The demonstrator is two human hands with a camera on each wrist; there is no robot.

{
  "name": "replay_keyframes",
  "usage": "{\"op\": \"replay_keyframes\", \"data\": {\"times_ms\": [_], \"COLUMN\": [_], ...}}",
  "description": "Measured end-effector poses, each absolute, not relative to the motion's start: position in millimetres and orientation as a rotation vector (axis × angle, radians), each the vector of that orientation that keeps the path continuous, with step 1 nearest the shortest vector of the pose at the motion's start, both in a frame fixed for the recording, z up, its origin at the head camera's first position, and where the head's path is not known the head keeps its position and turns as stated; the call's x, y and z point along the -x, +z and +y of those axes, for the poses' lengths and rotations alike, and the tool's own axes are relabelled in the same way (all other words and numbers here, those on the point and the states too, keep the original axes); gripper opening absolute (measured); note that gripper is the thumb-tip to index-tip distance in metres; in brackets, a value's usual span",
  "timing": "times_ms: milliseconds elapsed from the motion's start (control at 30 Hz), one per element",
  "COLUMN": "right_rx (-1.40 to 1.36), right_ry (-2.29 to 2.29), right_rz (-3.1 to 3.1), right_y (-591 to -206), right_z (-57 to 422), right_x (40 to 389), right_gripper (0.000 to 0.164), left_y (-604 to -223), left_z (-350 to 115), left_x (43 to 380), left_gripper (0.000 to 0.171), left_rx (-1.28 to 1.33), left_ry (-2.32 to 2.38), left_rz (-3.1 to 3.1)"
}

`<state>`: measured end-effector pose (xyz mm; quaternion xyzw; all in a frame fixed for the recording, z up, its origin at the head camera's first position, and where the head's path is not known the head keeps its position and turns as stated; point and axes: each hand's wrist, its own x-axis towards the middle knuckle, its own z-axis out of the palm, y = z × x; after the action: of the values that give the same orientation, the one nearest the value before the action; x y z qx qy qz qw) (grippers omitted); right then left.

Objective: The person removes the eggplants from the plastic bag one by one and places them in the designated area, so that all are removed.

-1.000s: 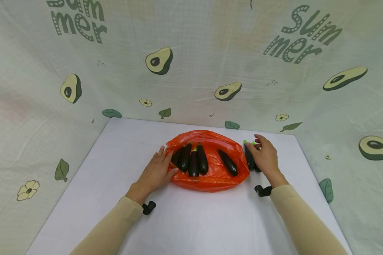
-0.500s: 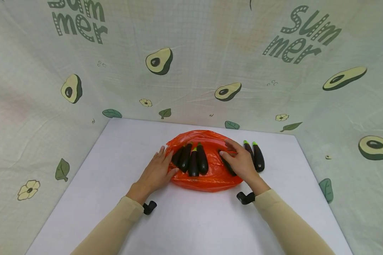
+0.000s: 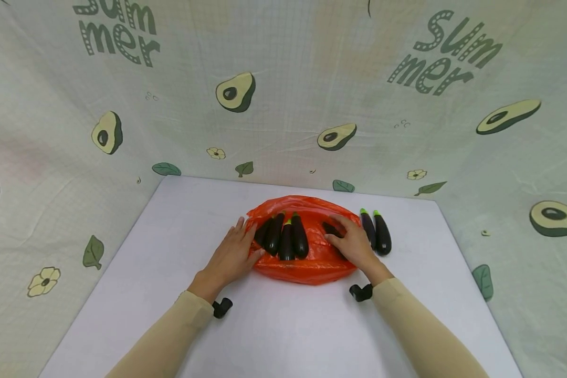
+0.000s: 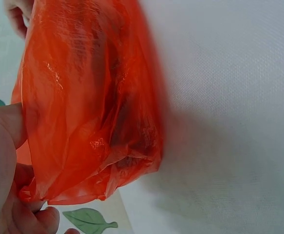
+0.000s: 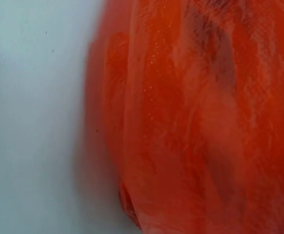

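An orange-red plastic bag (image 3: 307,273) lies with its mouth open on the white table. My left hand (image 3: 231,252) holds the bag's left rim, thumb inside the edge and fingers outside, as the left wrist view also shows at the bag (image 4: 73,122). A cluster of several dark eggplants (image 3: 287,244) lies in the left half. In the right half, my right hand (image 3: 354,244) reaches over the rim and grips one eggplant (image 3: 331,229), mostly covered by the hand. Two eggplants with green stem ends, one eggplant (image 3: 382,236) plainly visible, lie outside to the right.
The white table (image 3: 288,331) ends at the back against an avocado-print cloth (image 3: 283,105), which also hangs at both sides. In the right wrist view the side of the bag (image 5: 190,136) fills most of the picture.
My right hand has come left from the two eggplants outside, into the bag, and has settled lower around the eggplant there. My left hand stays at the bag's left rim.
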<state>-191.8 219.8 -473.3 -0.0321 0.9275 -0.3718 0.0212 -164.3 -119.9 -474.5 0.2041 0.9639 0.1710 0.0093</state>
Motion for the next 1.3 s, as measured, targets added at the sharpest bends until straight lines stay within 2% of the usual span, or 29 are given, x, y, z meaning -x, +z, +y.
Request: {"op": "replay_keyframes", "data": {"times_ms": [400,733,1167,1300], "right_rx": [0.066,0.13,0.013,-0.003], "right_ry": [-0.973,-1.047,-0.948,-1.019], "right_rz": [2.907,2.811,2.758,2.691], "right_y": [-484.5,-487.7,-493.0,-492.6], "right_z": [227.2,219.2,213.1,212.0], "right_x": [200.5,200.4,202.9,203.4], "right_gripper": [0.071,0.078,0.088,0.086], "left_y": [-475.7,-476.5,-476.8,-475.7], "left_z": [-115.8,-113.0,-112.8,-112.8], "left_x": [164.7,164.8,166.4,165.6], "left_gripper": [0.079,0.08,0.078,0.078], "left_rx": [-0.627,-0.618,-0.628,-0.619], "left_ry": [0.528,0.493,0.493,0.497], "left_rz": [2.995,3.005,2.999,2.996]}}
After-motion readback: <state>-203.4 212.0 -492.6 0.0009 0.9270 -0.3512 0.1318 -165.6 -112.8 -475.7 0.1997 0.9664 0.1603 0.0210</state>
